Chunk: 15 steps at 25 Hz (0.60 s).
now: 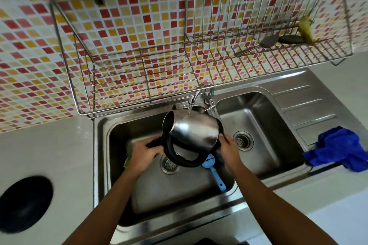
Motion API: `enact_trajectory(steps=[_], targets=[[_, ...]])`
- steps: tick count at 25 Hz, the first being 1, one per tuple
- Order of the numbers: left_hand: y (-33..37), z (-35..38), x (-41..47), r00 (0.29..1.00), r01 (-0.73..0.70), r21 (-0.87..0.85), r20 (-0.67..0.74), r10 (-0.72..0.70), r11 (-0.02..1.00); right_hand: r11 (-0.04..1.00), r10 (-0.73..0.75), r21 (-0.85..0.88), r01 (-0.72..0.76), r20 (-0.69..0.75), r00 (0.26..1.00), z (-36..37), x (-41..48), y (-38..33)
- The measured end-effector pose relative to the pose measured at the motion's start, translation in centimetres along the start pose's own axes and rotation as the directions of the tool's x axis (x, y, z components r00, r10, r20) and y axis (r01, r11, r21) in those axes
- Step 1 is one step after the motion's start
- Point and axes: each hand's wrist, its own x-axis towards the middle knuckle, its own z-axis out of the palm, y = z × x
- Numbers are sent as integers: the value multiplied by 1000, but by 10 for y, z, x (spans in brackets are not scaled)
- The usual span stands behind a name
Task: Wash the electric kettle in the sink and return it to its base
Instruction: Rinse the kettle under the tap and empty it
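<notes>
Sitting far left on the pale bench (59,155): round black disc (24,204), well apart from the sink (103,165). Hanging on the tiled wall above: wire dish rack (139,69), w/ a metal spoon (256,45) lying in its right section beside a yellowish scrubber (305,28).

Holding the electric kettle (191,131) over the sink's left basin, tipped on its side, open mouth facing left, base to the right, black handle looping down toward the drain (169,164). Left hand (143,154) curling closed around the black lid end by the handle top. Right hand (229,149) gripping the base rim, fingers wrapping over its edge. Thin stream running from the tap (201,95) onto the steel body.

Lying in the basin under the kettle: light blue brush (216,175), handle pointing toward the near right corner. Bunching at far right on the drainboard edge: blue cloth (338,149), nr the right basin.
</notes>
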Motion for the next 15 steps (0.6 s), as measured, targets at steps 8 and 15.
enact_trajectory(steps=[8,15], targets=[[30,19,-5,995,96,-35,-15,-97,995,997,-76,30,77,-48,996,-23,-6,-13],[54,26,-1,999,8,58,52,-12,998,992,-55,113,65,-84,995,-29,-13,-22]])
